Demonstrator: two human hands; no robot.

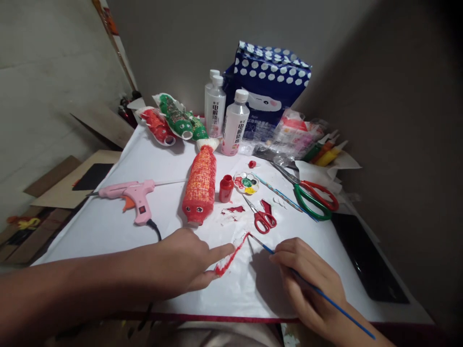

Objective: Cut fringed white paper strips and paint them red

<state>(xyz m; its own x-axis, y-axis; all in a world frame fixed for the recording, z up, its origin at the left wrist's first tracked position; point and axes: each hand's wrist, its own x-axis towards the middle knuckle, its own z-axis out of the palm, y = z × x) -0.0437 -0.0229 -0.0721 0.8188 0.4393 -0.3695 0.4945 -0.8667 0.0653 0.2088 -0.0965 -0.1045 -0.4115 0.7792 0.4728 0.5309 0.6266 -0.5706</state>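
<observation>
In the head view a small white piece with a red-painted edge [227,262] lies on the white-covered table. My left hand [181,260] steadies it between the stretched index finger and the thumb. My right hand [309,282] is closed around a thin blue paintbrush [336,306], whose red tip touches the piece's upper end. Beyond my left hand lies an orange-red fish figure [200,180] with stuck-on eyes. An uncapped red paint bottle [226,189] stands beside it. To its right are a flower-shaped palette [246,183] with several colours and small red-handled scissors [262,217].
A pink glue gun [132,193] with its cord lies left. Green and red fish figures [173,115], drink bottles [236,123] and a blue bag [271,82] are at the back. Large scissors [313,197], more brushes [278,193] and a black phone [369,258] lie right.
</observation>
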